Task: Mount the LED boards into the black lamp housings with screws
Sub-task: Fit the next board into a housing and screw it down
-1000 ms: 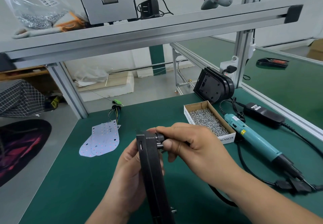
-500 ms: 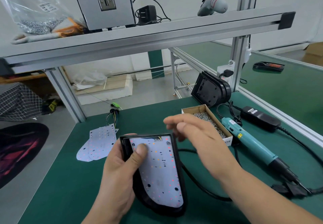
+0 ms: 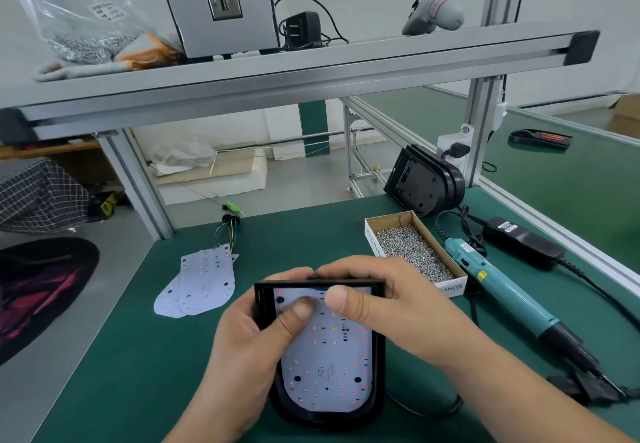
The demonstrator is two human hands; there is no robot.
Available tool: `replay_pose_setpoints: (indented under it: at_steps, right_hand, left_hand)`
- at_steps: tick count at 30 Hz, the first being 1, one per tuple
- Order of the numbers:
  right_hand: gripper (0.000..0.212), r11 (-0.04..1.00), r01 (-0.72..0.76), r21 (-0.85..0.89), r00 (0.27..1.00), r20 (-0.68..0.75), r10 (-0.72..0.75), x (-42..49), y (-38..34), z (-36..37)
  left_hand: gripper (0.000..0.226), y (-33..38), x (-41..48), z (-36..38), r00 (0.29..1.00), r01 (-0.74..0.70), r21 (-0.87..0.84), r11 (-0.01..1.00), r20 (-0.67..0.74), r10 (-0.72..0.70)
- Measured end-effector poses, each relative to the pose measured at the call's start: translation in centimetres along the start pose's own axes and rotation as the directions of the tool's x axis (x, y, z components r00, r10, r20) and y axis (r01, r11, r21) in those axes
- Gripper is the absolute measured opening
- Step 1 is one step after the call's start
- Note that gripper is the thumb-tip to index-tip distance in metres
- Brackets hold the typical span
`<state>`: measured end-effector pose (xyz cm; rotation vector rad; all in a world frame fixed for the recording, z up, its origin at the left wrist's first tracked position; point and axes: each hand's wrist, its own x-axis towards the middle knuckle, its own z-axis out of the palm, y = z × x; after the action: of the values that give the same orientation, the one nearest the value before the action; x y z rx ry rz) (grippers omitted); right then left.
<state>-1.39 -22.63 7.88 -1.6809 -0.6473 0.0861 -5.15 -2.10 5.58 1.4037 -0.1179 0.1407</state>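
Housing (image 3: 379, 370) now lies gripped in both hands: my right hand (image 3: 391, 307), free a moment ago, has joined my left hand (image 3: 249, 345), thumbs pressing the board (image 3: 329, 373).

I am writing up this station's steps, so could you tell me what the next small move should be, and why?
Probably the right hand should let go and pick a screw from the box. The LED board already lies inside the black housing, both thumbs press on it, the left hand grips the housing, and the board's holes look empty.
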Motion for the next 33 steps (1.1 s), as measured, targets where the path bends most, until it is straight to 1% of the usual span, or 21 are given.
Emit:
replay_pose_setpoints:
  at_steps: [4,11,15,17,19,20,26,30,31,33]
  right_hand:
    - [0.028,0.999,0.033,0.006,0.999,-0.033,-0.033,-0.1,0.0,0.1]
    - [0.025,0.998,0.053,0.024,0.997,-0.059,-0.051,-0.2,-0.2,0.4]
    - [0.023,0.995,0.045,0.086,0.998,-0.037,-0.041,-0.1,-0.4,0.2]
    - [0.029,0.987,0.016,0.160,1.000,-0.006,-0.015,-0.2,-0.6,0.0]
    - [0.036,0.969,-0.020,0.247,1.000,0.011,0.018,-0.3,-0.6,0.0]
    - [0.037,0.964,-0.024,0.263,1.000,0.001,0.024,-0.3,-0.5,0.1]
    - [0.034,0.975,-0.016,0.222,0.994,-0.098,0.038,0.0,-0.3,1.1]
    - [0.033,0.985,-0.004,0.172,0.992,-0.124,0.026,0.1,0.0,0.8]
    - [0.035,0.987,-0.010,0.163,0.991,-0.130,0.032,0.3,0.2,0.7]
    - [0.047,0.980,-0.048,0.193,0.986,-0.146,0.077,0.7,0.9,0.4]
  left_hand:
    - [0.046,0.4,0.0,0.1,1.000,-0.015,0.006,1.000,-0.005,0.015]
    - [0.043,0.3,-0.2,0.4,0.998,-0.051,-0.014,0.999,-0.024,0.051]
    - [0.040,0.4,-0.2,0.6,0.996,-0.085,0.007,0.996,-0.024,0.085]
    - [0.041,0.3,-0.2,0.6,0.995,-0.093,0.032,0.995,-0.023,0.094]
    - [0.046,0.2,-0.2,0.5,0.998,-0.065,0.037,0.997,-0.022,0.066]
    - [0.047,0.2,-0.2,0.5,0.998,-0.053,0.039,0.998,-0.021,0.053]
    - [0.043,-0.1,-0.2,0.6,0.999,-0.037,-0.027,0.999,-0.025,0.036]
    - [0.039,-0.2,-0.2,0.9,0.999,-0.026,-0.017,1.000,-0.047,0.025]
    - [0.037,-0.4,-0.2,1.0,0.998,-0.009,-0.037,0.999,-0.056,0.007]
    - [0.030,-0.9,-0.1,1.3,0.996,0.047,-0.096,0.994,-0.074,-0.054]
